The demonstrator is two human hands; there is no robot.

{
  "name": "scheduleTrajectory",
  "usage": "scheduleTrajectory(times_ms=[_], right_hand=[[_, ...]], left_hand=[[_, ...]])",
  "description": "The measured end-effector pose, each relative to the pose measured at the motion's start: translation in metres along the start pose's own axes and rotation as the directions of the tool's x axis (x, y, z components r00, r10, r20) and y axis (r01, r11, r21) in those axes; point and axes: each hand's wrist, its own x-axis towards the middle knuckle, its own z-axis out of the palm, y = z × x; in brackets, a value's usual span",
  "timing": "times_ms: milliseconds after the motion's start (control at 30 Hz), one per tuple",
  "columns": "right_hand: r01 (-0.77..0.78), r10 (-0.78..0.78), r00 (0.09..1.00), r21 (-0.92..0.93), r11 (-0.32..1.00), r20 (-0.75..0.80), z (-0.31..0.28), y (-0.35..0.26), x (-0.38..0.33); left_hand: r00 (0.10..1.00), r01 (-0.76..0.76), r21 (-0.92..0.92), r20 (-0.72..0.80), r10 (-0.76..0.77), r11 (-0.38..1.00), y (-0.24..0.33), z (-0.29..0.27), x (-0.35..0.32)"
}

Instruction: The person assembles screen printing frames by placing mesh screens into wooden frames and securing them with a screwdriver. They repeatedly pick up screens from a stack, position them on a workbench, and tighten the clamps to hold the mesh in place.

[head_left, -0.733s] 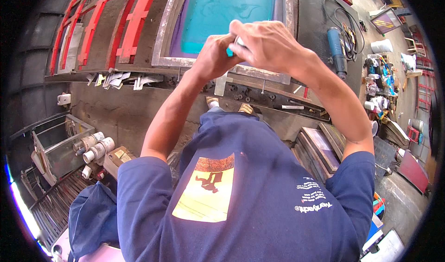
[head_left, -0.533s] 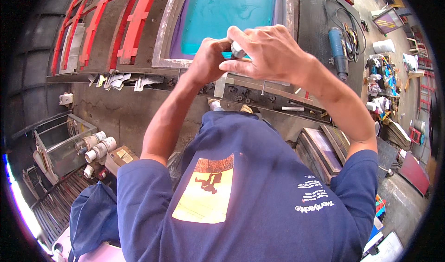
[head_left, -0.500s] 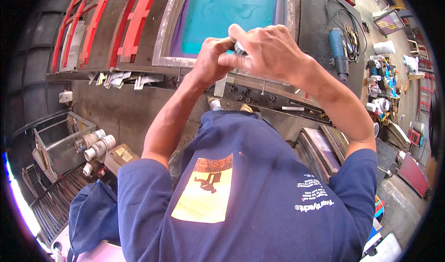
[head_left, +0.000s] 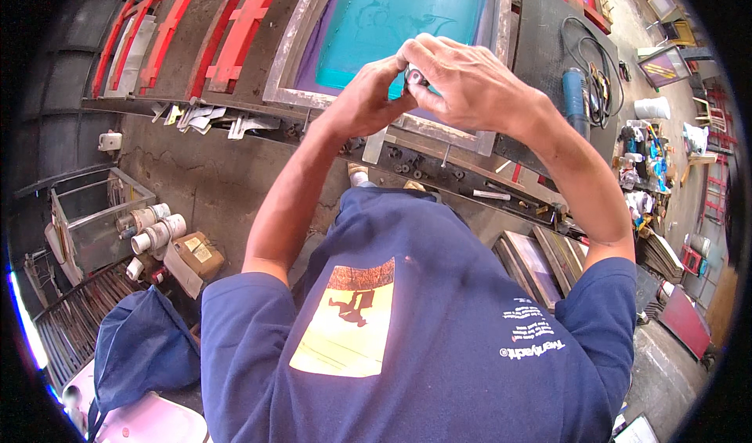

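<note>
Both my hands are raised together over the near edge of a screen-printing frame. Between them is a small round thing, grey and metallic-looking with a dark centre; fingers cover most of it, so its kind is unclear. My right hand is closed round it, thumb below and fingers above. My left hand is closed against its left side, fingertips meeting those of the right. Behind them lies the screen frame, with worn grey edges and a teal mesh bordered in purple.
Red metal arms stand left of the frame. On the black board at right lies a blue power tool with a coiled cord. Stacked frames lean low at right. Buckets, a carton and a blue bag are at left.
My hands have shifted slightly right and down, and the left hand's fingers have turned, so the round end of the held thing shows more. The whole view has shifted a little.
</note>
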Motion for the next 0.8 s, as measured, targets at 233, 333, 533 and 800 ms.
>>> scheduleTrajectory(times_ms=[233, 333, 533, 800], right_hand=[[-0.162, 0.165, 0.984, -0.044, 0.986, 0.065, 0.002, -0.011, 0.005], [-0.025, 0.028, 0.995, 0.030, 0.999, -0.098, 0.005, -0.004, 0.003], [-0.194, 0.194, 0.980, -0.003, 0.981, 0.045, -0.004, -0.017, 0.001], [-0.190, 0.190, 0.980, -0.008, 0.982, 0.063, -0.006, -0.014, -0.008]], left_hand=[[0.975, 0.221, 0.275, -0.070, -0.210, 0.936, 0.013, 0.005, 0.006], [0.994, 0.096, 0.094, 0.041, -0.100, 0.991, 0.003, 0.002, 0.001], [0.973, 0.180, 0.253, 0.097, -0.210, 0.951, 0.022, 0.000, 0.004], [0.901, 0.329, 0.180, 0.234, -0.366, 0.927, 0.021, -0.013, 0.007]])
